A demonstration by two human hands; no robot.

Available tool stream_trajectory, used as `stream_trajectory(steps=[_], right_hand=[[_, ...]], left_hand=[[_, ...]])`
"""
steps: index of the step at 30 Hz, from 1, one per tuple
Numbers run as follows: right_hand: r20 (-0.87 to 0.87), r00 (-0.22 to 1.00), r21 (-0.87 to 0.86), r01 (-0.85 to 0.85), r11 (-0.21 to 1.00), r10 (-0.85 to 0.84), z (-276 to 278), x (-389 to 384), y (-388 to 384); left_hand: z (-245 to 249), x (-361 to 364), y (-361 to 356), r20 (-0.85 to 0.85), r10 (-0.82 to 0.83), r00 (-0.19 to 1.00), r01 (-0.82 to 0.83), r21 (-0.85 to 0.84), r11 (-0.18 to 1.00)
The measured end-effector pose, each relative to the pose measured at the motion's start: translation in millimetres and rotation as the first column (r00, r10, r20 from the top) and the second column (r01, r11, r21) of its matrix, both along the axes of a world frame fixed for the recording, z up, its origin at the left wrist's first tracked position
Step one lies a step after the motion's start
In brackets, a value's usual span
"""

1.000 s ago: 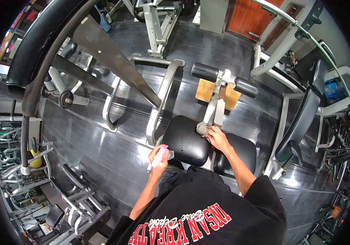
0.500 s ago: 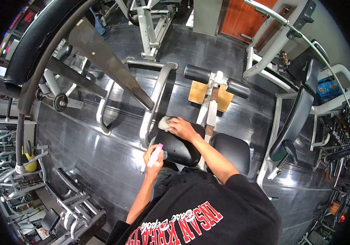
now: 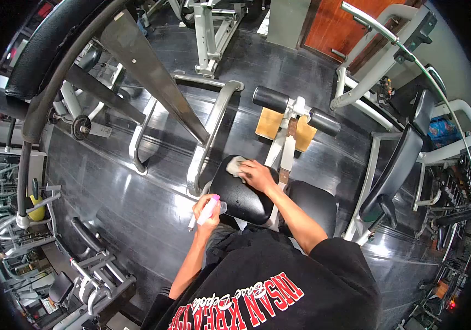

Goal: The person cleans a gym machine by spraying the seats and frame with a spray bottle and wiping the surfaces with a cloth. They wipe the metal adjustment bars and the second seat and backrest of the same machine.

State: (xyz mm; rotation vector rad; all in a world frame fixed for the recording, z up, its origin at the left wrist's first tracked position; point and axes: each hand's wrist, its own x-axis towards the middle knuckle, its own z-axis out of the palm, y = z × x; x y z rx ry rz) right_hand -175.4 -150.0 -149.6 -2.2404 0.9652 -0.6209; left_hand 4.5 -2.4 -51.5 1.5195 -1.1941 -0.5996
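My right hand point(image 3: 257, 176) presses a crumpled, pale cloth point(image 3: 236, 166) onto the far edge of a black padded seat point(image 3: 241, 195). Its fingers are closed over the cloth. Left of the same seat, my left hand point(image 3: 206, 213) is wrapped round a small whitish bottle point(image 3: 209, 209) with a pink top, held at a tilt. A clear part shows beside that bottle, but I cannot make out what it is. A second black pad point(image 3: 312, 206) lies to the right, past a light metal beam point(image 3: 287, 154), partly behind my right forearm.
Ahead stand two black foam rollers point(image 3: 323, 121) above a wooden plate point(image 3: 268, 123). A curved metal frame point(image 3: 197, 170) rises close on the left, with a long bar point(image 3: 153, 71) slanting above it. At the right is a black-padded bench point(image 3: 392, 170). Several machines surround the dark floor point(image 3: 120, 192).
My right hand has slid the cloth rightward from the seat's left edge, further onto its surface. My left hand keeps the bottle in nearly the same place. The view has shifted slightly.
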Motion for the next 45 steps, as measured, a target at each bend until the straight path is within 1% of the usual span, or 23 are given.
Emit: stream_trajectory(steps=[2,4,7,9,12,13,14,15,17,20,23,27,29,31,32,33,34,35,37,39,41,43,45], right_hand=[[0.006,0.995,-0.011,-0.103,0.995,0.103,4.3,36.1,-8.8],[-0.047,0.982,0.007,-0.185,0.983,0.185,8.5,65.2,-12.8],[-0.12,0.973,0.085,-0.189,0.978,0.198,9.8,81.9,-15.9],[-0.082,0.974,0.049,-0.21,0.976,0.213,2.8,71.0,-15.4],[-0.005,0.995,0.033,-0.1,0.994,0.1,15.1,29.0,0.3],[-0.061,0.994,0.043,-0.084,0.995,0.087,17.0,8.2,5.7],[-0.037,0.999,0.052,-0.007,0.999,0.009,8.1,-10.8,13.5],[0.003,1.0,0.001,-0.001,1.0,0.001,4.4,-35.9,18.1],[-0.103,0.99,0.089,0.1,0.991,-0.091,8.4,-71.7,27.5],[-0.068,0.991,0.087,0.125,0.988,-0.119,-1.3,-92.4,33.0],[-0.075,0.99,0.046,0.121,0.992,-0.118,-1.4,-74.3,27.9],[0.039,0.999,-0.039,-0.029,0.999,0.031,-4.4,4.3,7.2],[0.008,0.988,-0.044,-0.151,0.987,0.152,17.0,43.7,0.4],[-0.05,0.959,-0.04,-0.282,0.959,0.28,11.7,75.4,-6.1],[-0.002,0.957,-0.112,-0.287,0.951,0.289,-0.3,87.1,-6.3],[0.001,0.957,-0.116,-0.287,0.951,0.289,5.0,88.1,-7.4],[-0.081,0.956,-0.059,-0.285,0.957,0.28,9.9,87.0,-7.4],[-0.165,0.947,-0.001,-0.278,0.96,0.274,14.2,83.0,-7.1],[-0.135,0.946,0.002,-0.298,0.955,0.295,19.9,58.6,-3.6],[0.068,0.983,-0.054,-0.166,0.985,0.17,19.9,24.9,9.0],[-0.001,0.996,0.085,-0.089,0.992,0.089,29.2,-17.4,23.3],[-0.092,0.995,0.133,-0.013,0.991,0.025,21.5,-57.2,38.2],[-0.074,0.997,0.143,0.029,0.989,-0.018,10.2,-94.6,56.5]], left_hand=[[6.1,0.7,1.8,0.094,-0.071,0.993,0.07,0.009,0.997],[8.7,0.2,4.2,0.115,-0.067,0.991,0.064,0.022,0.998],[6.3,-2.3,8.3,0.089,-0.055,0.995,0.05,0.058,0.997],[2.4,-3.5,7.3,0.095,-0.065,0.993,0.067,-0.021,0.998],[2.8,-3.4,8.2,0.139,-0.079,0.987,0.082,-0.02,0.996],[1.3,-2.6,8.3,0.135,-0.081,0.988,0.084,-0.018,0.996],[-1.5,-1.9,8.7,0.111,-0.072,0.991,0.075,-0.023,0.997],[-3.7,-1.7,8.9,0.085,-0.064,0.994,0.066,-0.029,0.997],[-1.2,-1.3,8.5,0.073,-0.073,0.995,0.074,-0.016,0.997],[1.2,-0.2,8.6,0.063,-0.079,0.995,0.079,0.001,0.997],[0.4,0.3,9.3,0.068,-0.083,0.994,0.083,0.007,0.997],[7.4,-5.1,6.4,0.125,-0.097,0.987,0.098,-0.006,0.995],[7.4,-5.2,5.9,0.146,-0.088,0.985,0.092,-0.018,0.996],[8.2,-8.5,3.4,0.159,-0.081,0.984,0.088,-0.036,0.995],[9.7,-9.1,3.2,0.152,-0.071,0.986,0.074,-0.019,0.997],[10.1,-8.1,3.8,0.147,-0.059,0.987,0.059,0.002,0.998],[10.0,-6.9,4.5,0.149,-0.059,0.987,0.06,0.002,0.998],[9.2,-6.6,5.1,0.137,-0.05,0.989,0.048,0.018,0.999],[6.1,-6.7,6.1,0.121,-0.039,0.992,0.035,0.035,0.999],[4.4,-4.6,7.1,0.074,-0.037,0.997,0.032,0.07,0.997],[3.9,-3.4,7.1,0.08,-0.046,0.996,0.041,0.06,0.997],[4.5,-5.2,6.0,0.083,-0.059,0.995,0.055,0.045,0.997],[7.0,-5.2,5.1,0.098,-0.063,0.993,0.06,0.034,0.998]])
